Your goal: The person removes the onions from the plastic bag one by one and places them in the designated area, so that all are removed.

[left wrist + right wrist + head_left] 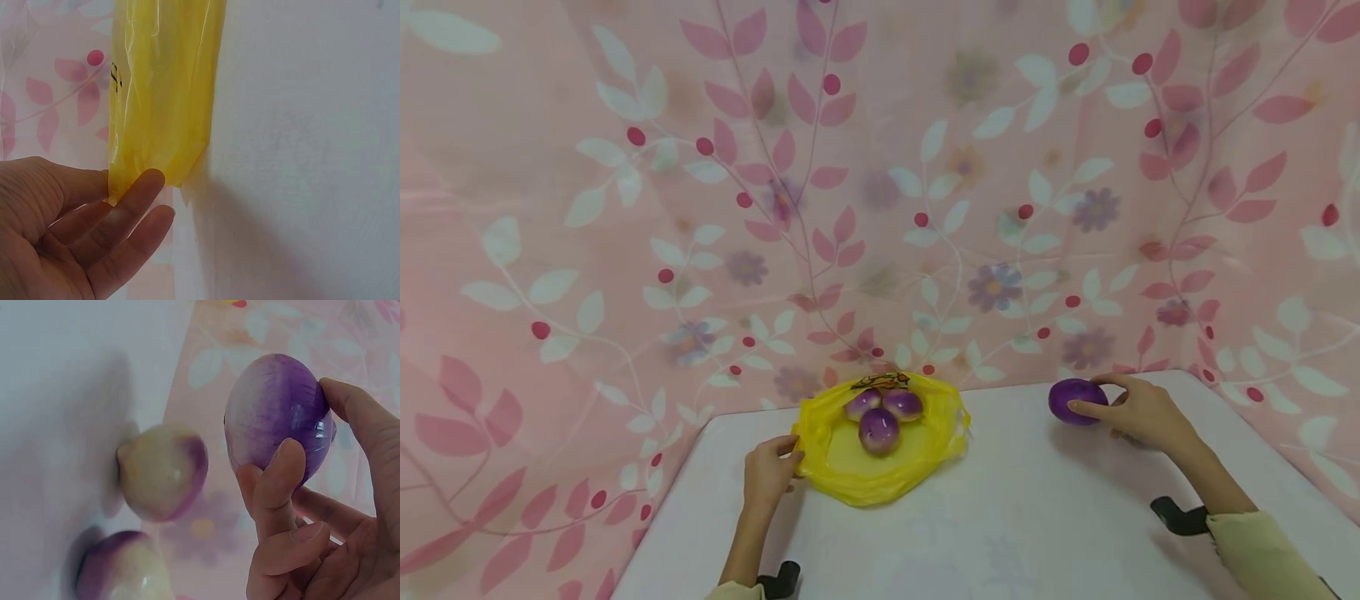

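My left hand [767, 473] pinches the left edge of a yellow plastic bag [880, 490], whose mouth is spread wide on the table. Inside it, toward the back, lie several glossy purple onions [878, 432], pale in patches. In the left wrist view, thumb and fingers grip a thin fold of the bag [165, 94]. Over at the right, my right hand [1152, 417] holds a purple-and-white onion [1075, 402] between thumb and fingertips. The right wrist view shows this onion [272, 419] with fine lines on its skin.
Two more pale onions with purple patches, one nearer [164, 472] and one at the lower edge [125, 569], show in the right wrist view, largely hidden by the hand in the head view. A pink floral cloth [880, 208] hangs behind the white table [985, 525].
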`<state>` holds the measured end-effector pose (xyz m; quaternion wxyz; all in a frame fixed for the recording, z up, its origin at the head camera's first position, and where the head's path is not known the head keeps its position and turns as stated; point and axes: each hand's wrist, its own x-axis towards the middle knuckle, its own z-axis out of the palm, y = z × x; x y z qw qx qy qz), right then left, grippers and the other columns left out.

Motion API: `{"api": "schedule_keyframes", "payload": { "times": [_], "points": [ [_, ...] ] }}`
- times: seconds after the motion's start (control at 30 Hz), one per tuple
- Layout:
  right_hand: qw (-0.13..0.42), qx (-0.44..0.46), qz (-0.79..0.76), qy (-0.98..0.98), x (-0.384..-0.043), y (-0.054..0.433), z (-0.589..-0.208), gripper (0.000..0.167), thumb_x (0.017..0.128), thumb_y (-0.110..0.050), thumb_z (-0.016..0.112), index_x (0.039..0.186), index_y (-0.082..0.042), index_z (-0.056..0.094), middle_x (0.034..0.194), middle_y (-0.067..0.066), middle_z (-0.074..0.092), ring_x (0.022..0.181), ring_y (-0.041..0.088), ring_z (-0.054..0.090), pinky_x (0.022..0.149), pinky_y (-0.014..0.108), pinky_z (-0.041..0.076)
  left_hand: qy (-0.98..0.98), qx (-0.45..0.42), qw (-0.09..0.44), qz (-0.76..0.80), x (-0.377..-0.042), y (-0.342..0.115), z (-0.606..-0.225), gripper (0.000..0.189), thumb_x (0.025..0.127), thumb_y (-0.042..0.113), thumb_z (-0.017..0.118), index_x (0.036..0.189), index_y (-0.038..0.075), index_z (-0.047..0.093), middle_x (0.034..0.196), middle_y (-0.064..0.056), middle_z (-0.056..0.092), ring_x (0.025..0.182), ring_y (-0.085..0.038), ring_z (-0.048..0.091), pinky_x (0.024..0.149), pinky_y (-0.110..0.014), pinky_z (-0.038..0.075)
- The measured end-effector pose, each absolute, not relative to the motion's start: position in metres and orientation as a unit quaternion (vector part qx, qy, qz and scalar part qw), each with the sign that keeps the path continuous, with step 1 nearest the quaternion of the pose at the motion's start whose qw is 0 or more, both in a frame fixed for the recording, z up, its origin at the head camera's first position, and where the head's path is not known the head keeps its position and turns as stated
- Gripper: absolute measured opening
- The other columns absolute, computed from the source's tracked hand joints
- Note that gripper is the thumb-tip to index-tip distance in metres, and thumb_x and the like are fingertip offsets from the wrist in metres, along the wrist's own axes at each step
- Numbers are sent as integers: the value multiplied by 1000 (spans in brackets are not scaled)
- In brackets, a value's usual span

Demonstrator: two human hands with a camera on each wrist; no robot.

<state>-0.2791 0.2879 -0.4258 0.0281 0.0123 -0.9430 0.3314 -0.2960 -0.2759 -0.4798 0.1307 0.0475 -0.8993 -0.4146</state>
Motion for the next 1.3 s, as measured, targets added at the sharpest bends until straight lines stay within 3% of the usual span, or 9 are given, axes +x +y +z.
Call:
{"api": "schedule_keyframes", "payload": {
  "times": [0.2,0.43,0.7,0.87,1.13,1.3],
  "points": [
    [29,-9,320,-947,-277,312,-422,93,91,-64,74,154,0,48,77,3,76,69,17,70,62,30,45,-900,49,129,-413,-296,-277,-480,35,97,6,72,130,-4,72,123,-30,74,62,-20,76,48,-27,59],
    [50,-9,315,-948,-273,340,-422,86,95,-62,71,151,0,52,92,14,80,81,22,73,65,30,48,-900,50,127,-413,-298,-276,-480,36,97,6,73,131,-5,72,123,-30,74,61,-18,75,48,-27,59],
    [26,-38,302,-952,-270,372,-417,95,98,-66,62,155,6,40,84,12,81,79,27,75,63,30,45,-902,53,127,-410,-298,-276,-481,35,97,6,73,130,-5,72,122,-30,74,61,-20,75,48,-27,59],
    [25,-55,291,-955,-270,388,-419,97,98,-68,60,153,8,38,81,12,81,77,26,68,59,31,48,-901,53,127,-412,-296,-276,-481,35,97,6,73,130,-5,72,122,-30,74,62,-21,76,48,-26,58],
    [15,-75,292,-953,-269,412,-425,104,99,-71,56,154,14,33,79,10,80,74,28,68,61,33,53,-901,54,127,-412,-297,-276,-481,35,97,6,72,130,-5,72,122,-30,74,62,-23,76,48,-26,58],
    [29,-89,276,-957,-264,419,-429,103,98,-71,57,151,15,35,72,5,78,72,25,62,59,31,46,-902,56,125,-408,-296,-276,-480,35,97,6,72,130,-5,72,123,-30,74,62,-23,76,48,-26,58]
  ]
}}
